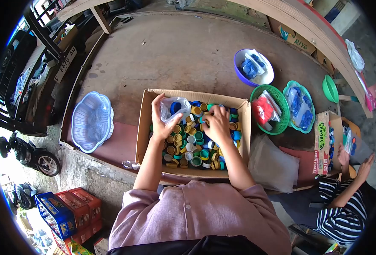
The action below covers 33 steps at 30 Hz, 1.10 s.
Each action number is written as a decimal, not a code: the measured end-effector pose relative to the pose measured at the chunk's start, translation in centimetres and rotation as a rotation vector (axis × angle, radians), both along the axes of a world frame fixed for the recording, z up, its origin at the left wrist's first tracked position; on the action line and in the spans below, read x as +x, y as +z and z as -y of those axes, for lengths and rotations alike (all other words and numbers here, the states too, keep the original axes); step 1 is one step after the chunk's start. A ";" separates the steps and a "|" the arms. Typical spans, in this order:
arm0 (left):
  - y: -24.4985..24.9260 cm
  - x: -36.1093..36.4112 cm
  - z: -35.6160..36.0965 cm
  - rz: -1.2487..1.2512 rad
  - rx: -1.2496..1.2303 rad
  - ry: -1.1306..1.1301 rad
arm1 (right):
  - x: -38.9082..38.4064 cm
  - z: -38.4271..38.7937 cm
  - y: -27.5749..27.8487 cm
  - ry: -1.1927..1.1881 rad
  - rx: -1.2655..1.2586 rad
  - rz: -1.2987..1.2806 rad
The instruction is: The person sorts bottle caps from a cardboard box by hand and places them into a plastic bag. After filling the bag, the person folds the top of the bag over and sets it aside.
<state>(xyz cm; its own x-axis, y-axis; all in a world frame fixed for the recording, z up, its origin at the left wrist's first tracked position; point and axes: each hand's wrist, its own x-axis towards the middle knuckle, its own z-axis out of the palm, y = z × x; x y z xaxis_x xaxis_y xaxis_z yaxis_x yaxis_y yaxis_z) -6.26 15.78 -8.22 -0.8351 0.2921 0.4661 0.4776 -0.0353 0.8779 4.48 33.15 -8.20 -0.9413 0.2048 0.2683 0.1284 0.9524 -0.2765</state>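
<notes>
A cardboard box (246,142) full of bottle caps in yellow, green, blue and white stands in front of me. Over its left part, my left hand (162,121) holds a clear plastic bag (174,109) with a blue cap inside. My right hand (217,124) reaches down among the caps right of the bag, its fingers bent and pressed together around something at the fingertips, perhaps a green cap. The fingers partly hide what they hold.
A pale blue basket (92,122) sits left of the box. Purple (239,57), green (268,88) and teal (309,98) baskets hold bagged caps on the right. Clear plastic sheets (274,165) lie near the box. A person in stripes (345,212) works beside another box (322,144).
</notes>
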 end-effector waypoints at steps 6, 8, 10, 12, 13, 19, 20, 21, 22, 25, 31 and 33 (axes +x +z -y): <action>-0.1 -0.1 0.1 -0.015 0.115 0.040 | 0.1 0.2 -1.3 0.004 0.018 0.272; -0.1 0.0 0.1 0.035 0.095 0.013 | 0.1 -0.3 -1.5 0.083 0.040 0.217; 0.5 0.1 0.2 -0.002 -0.051 -0.036 | 0.0 -0.6 -0.4 0.097 -0.048 0.148; 0.4 0.0 0.1 0.028 -0.170 -0.170 | -0.2 -1.3 -0.2 0.136 -0.653 -0.052; 0.6 -0.2 0.2 -0.167 -0.361 -0.160 | -0.2 -1.3 0.3 0.173 -0.610 -0.223; 1.4 0.8 -0.8 -0.235 -0.476 -0.380 | -0.2 -1.3 1.0 0.167 -0.603 -0.522; 1.4 0.9 -0.9 -0.267 -0.496 -0.396 | -0.3 -1.2 0.9 0.184 -0.671 -0.562; 1.4 0.9 -0.9 -0.267 -0.497 -0.398 | -0.2 -1.2 1.0 0.176 -0.671 -0.539; 1.2 0.9 -0.9 -0.222 -0.481 -0.400 | -0.1 -1.2 1.3 0.175 -0.671 -0.540; 1.4 0.7 -0.7 -0.188 -0.470 -0.358 | 0.1 -1.2 1.8 0.099 -0.605 -0.451; 0.1 -0.4 0.1 -0.130 -0.193 -0.043 | 0.6 -1.6 -0.1 -0.124 -0.141 -0.102; 0.0 -0.3 0.1 -0.126 -0.151 0.000 | 0.7 -0.6 -0.4 -0.124 0.050 -0.104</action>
